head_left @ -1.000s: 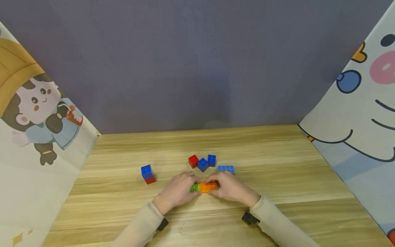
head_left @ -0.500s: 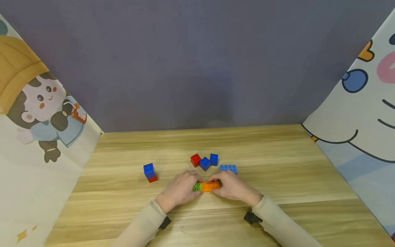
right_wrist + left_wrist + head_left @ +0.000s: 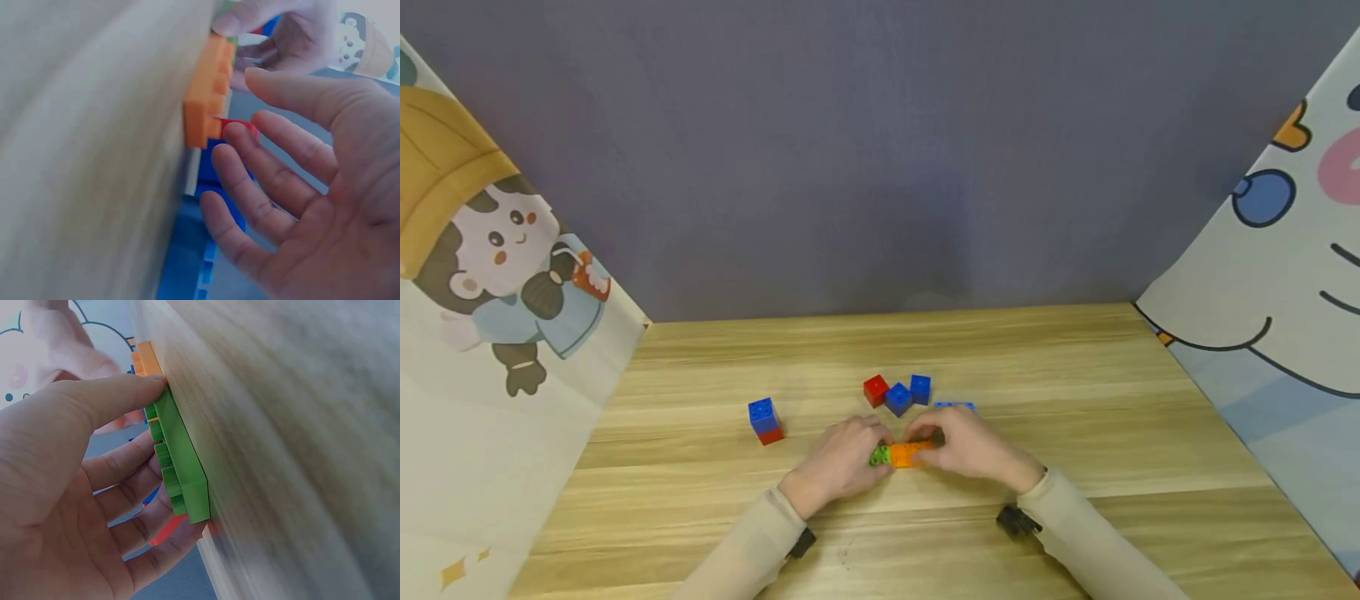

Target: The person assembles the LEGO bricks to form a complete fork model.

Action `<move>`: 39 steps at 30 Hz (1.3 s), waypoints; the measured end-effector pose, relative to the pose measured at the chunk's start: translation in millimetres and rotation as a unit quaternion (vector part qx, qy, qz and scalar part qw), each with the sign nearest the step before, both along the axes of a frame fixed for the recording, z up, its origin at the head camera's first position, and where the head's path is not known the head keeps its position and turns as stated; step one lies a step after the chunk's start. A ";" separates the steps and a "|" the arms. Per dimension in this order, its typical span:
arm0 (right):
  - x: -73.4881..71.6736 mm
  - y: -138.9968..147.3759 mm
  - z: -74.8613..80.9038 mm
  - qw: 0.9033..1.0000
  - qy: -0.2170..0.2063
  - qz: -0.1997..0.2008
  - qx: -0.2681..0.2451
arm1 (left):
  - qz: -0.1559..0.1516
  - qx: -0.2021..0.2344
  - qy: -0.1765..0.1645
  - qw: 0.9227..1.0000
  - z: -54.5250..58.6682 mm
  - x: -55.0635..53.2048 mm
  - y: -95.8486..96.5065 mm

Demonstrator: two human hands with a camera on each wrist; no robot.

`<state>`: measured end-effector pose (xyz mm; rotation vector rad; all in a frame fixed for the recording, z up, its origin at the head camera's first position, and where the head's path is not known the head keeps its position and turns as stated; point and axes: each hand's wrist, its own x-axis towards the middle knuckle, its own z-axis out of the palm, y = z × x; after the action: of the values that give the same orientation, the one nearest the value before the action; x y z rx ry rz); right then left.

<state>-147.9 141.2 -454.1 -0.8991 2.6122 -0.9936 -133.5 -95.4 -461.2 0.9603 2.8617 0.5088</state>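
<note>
Two bricks end to end, lower centre of head frame: green brick (image 3: 880, 455) to the L, orange brick (image 3: 908, 455) to the R, studs up on the surface (image 3: 625, 517). Ends meet; can't tell if locked tog.

Handling (judged): prob. hard moulded plastic, v. light, stiff, no give. Smooth walls, so maybe a bit slippery; not fragile. Best hold: long side walls, thumb vs. fingers, low, approx. mid-length. Studs OK to press on, poor to grip. Hold square or the pair may skew at the seam.

Your L hand (image 3: 844, 460) pinches green, thumb on near wall by the seam, fingers along far side; green lies betw. them, centre of L wrist frame. Your R hand (image 3: 964, 444) grips nothing: fingers loosely extended, just beside orange's R end. Orange sits upper centre of R wrist frame, L of your thumb; no contact seen.

Nearby: light-blue brick (image 3: 955, 405) partly hidden behind R hand; red block (image 3: 876, 391) & two blue blocks (image 3: 898, 400) above the pair; blue-on-red stack (image 3: 762, 414) farther L, well apart.
</note>
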 end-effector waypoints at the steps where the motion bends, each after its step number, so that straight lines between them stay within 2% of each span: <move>1: -0.9 0.9 2.0 1.000 0.003 -0.004 -0.001 | -0.001 0.000 0.000 1.000 0.0 -0.2 -0.1; 8: -7.7 7.4 17.4 0.999 0.022 -0.043 -0.019 | 0.002 -0.007 -0.001 1.000 0.1 0.9 0.1; 14: -13.5 9.5 22.5 0.997 0.034 -0.064 -0.035 | 0.004 -0.006 -0.003 1.000 0.2 0.9 0.3; 21: -21.1 10.7 23.7 0.993 0.061 -0.087 -0.053 | 0.003 -0.006 -0.006 1.000 -0.2 1.1 -0.3; 27: -26.8 12.5 23.5 0.991 0.081 -0.095 -0.043 | 0.003 -0.004 -0.007 1.000 -1.0 0.6 -0.1; 39: -35.8 12.8 16.9 0.991 0.070 -0.114 -0.019 | 0.008 -0.005 -0.012 1.000 0.5 0.6 0.1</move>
<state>-183.7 154.0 -437.2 -0.7153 2.8748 -1.0734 -132.9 -95.3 -460.7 0.9252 2.8493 0.5040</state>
